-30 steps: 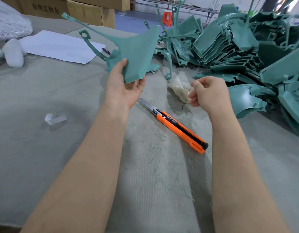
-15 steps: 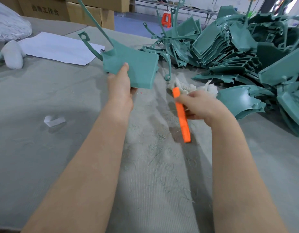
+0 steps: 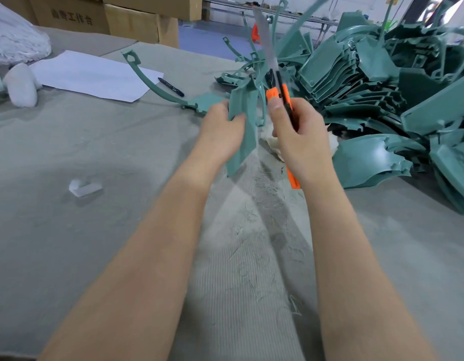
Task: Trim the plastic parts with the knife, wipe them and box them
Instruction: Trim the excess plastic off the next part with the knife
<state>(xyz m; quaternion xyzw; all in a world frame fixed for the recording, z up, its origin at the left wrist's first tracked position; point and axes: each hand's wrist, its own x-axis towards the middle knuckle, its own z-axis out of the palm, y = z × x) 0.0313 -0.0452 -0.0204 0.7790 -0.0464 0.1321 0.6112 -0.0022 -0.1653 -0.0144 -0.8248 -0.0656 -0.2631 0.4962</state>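
Note:
My left hand (image 3: 221, 131) grips a teal plastic part (image 3: 245, 118), held edge-on above the table, its long curved arm sweeping off to the left. My right hand (image 3: 298, 134) grips an orange utility knife (image 3: 283, 97) just to the right of the part. The knife's blade is extended and points up and away. A crumpled white cloth (image 3: 271, 140) lies on the table behind my right hand, mostly hidden by it.
A big pile of teal plastic parts (image 3: 369, 82) fills the right side of the grey felt table (image 3: 95, 230). White paper (image 3: 95, 76) with a pen (image 3: 172, 87), a small white scrap (image 3: 84, 188) and cardboard boxes (image 3: 131, 22) lie to the left and back.
My right hand picked the knife up off the table and raised it with the blade up. My left hand turned the teal part from flat-facing to edge-on and brought it closer to the knife.

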